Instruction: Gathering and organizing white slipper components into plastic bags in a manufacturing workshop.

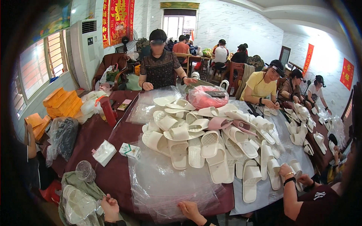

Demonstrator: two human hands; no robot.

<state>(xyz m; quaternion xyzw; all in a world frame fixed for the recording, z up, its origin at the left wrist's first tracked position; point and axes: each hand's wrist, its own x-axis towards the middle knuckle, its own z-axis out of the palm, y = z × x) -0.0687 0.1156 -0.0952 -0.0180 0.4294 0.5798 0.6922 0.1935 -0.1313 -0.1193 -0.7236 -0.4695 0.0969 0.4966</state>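
Observation:
My left hand (110,208) is at the lower left, its fingers curled at the edge of a clear plastic bag (80,203) that holds white slippers. The bag lies over a grey-green cloth (69,180). At the table's front edge, my right hand (190,211) has its fingers bent onto the near edge of the flat clear plastic bags (166,188), seemingly pinching one. Beyond these bags rises a large heap of white slippers (196,128), with a pink slipper (218,123) among them.
A white tissue pack (104,153), a small white box (130,150) and a clear plastic cup (85,171) stand on the dark red table. Orange packets (62,103) are stacked at left. One person (160,67) stands across; another's hand (286,170) handles slippers at right.

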